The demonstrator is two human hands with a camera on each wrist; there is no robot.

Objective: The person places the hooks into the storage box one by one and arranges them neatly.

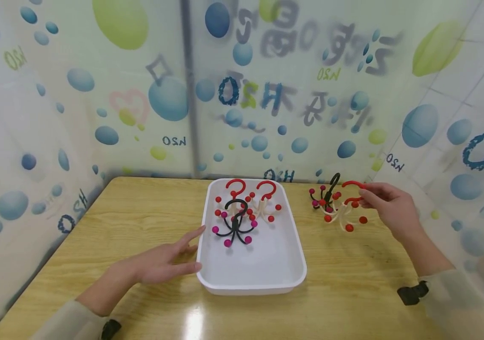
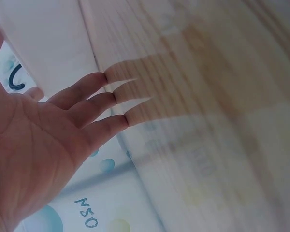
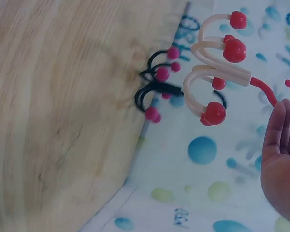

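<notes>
My right hand (image 1: 391, 208) pinches the red hook of a cream multi-prong hanger (image 3: 237, 75) with red ball tips, its prongs pointing away from the fingers. Behind it, a black multi-prong hanger (image 1: 328, 197) with magenta balls stands on the table, partly covered in the head view. My left hand (image 1: 161, 267) touches the left side of a white tray (image 1: 267, 267) with fingers extended and spread. Inside the tray, toward its far end, are two cream hangers with red hooks, the right one (image 1: 262, 208) fully visible. A black hanger (image 1: 235, 225) stands in front, overlapping the other.
The tray stands on a light wooden table (image 1: 148, 212). Close behind the table's far edge hangs a sheet (image 1: 276, 151) printed with blue and green dots, with similar sheeting on both sides. A dark strap piece (image 1: 412, 293) sits at the right sleeve.
</notes>
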